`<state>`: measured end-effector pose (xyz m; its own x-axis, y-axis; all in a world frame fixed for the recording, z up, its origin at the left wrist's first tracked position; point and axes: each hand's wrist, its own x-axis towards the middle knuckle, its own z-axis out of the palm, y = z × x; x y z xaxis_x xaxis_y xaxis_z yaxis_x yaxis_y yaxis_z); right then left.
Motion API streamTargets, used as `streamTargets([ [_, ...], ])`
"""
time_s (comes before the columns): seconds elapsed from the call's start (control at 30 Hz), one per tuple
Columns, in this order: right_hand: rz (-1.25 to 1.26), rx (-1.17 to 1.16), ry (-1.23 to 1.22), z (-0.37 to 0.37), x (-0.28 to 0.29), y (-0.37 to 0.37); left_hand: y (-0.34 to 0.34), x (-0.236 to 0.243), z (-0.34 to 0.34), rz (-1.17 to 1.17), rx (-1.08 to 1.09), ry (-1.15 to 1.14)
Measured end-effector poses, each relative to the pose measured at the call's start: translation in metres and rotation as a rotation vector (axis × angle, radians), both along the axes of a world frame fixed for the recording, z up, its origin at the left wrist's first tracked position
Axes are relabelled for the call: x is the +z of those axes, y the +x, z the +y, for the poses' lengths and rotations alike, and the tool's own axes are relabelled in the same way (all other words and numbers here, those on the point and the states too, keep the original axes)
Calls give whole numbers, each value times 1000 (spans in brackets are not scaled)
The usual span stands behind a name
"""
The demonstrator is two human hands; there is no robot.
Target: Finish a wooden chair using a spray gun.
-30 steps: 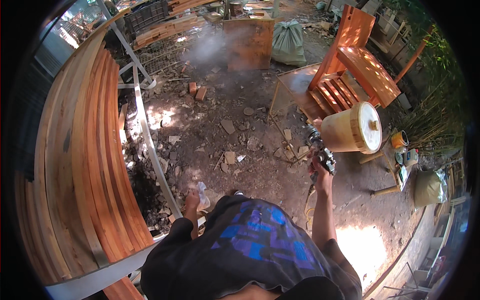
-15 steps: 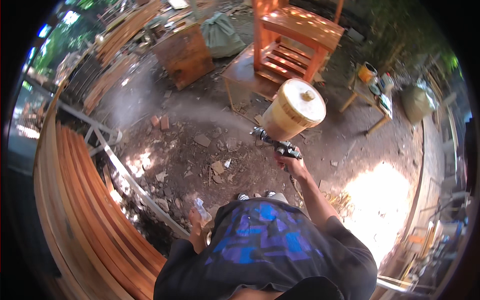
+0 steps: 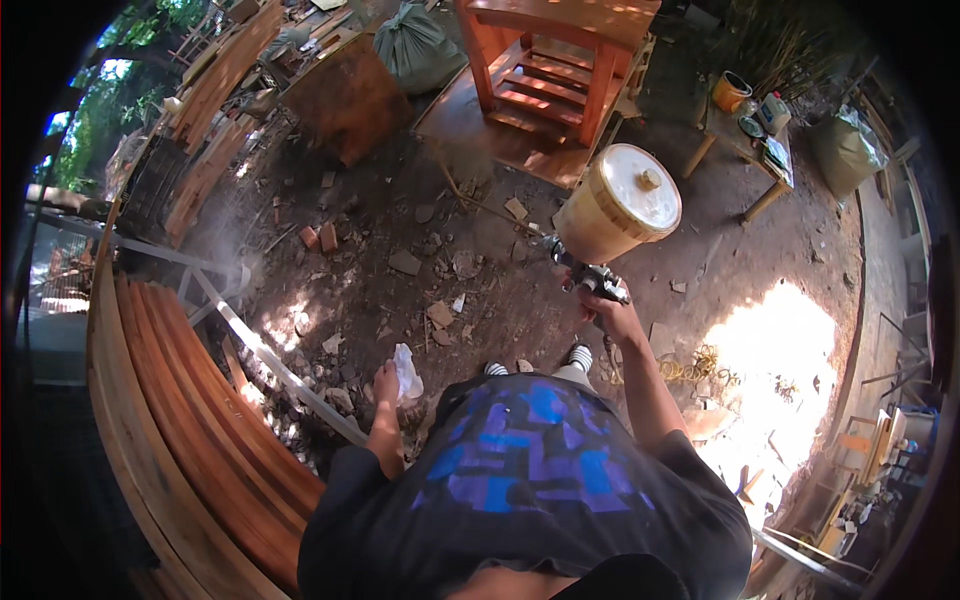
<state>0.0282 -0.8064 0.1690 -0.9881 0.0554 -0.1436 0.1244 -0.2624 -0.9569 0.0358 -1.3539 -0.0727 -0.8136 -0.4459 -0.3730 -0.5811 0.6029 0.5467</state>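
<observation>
My right hand (image 3: pixel 612 312) is wrapped round the grip of a spray gun (image 3: pixel 580 272). On top of the gun sits a large paint cup (image 3: pixel 612 205) with a whitish lid and a brass-coloured knob, stained yellow-brown on its side. The gun's nozzle points left, toward open ground. Low at my left side, my left hand (image 3: pixel 386 384) is closed on a crumpled white cloth or paper (image 3: pixel 407 372); which of the two I cannot tell. A reddish-brown varnished wooden chair or stool (image 3: pixel 570 90) stands on a low wooden board (image 3: pixel 500 140) beyond the gun.
Long reddish boards (image 3: pixel 200 390) lie stacked at my left, beside a pale metal rail (image 3: pixel 270 355). A small wooden table (image 3: pixel 740 135) at the right bears cans and bottles. A yellow coiled hose (image 3: pixel 690 372) lies near my feet. Brick pieces (image 3: pixel 322 237) and scraps litter the dirt.
The white spray mist from the nozzle has stopped, leaving a faint haze at left. The gun and my right hand have shifted slightly right. My left hand has moved up a little with the white piece.
</observation>
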Motion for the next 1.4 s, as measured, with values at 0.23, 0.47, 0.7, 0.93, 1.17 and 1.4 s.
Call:
streamTargets([
  [0.23, 48, 216, 23, 85, 30, -10, 33, -3, 72, -72, 45, -145],
  [0.47, 156, 565, -29, 135, 55, -41, 108, -11, 121, -28, 205, -14],
  [0.7, 177, 563, 22, 126, 81, -77, 134, -12, 138, -297, 345, -64],
  [0.93, 108, 767, -251, 99, 117, -109, 123, 3, 139, -151, 403, -26],
  [1.17, 87, 609, -237, 64, 123, -132, 127, -16, 122, -81, 505, -26],
  [1.4, 230, 393, 176, 43, 112, -141, 157, -84, 91, -149, 544, 69],
])
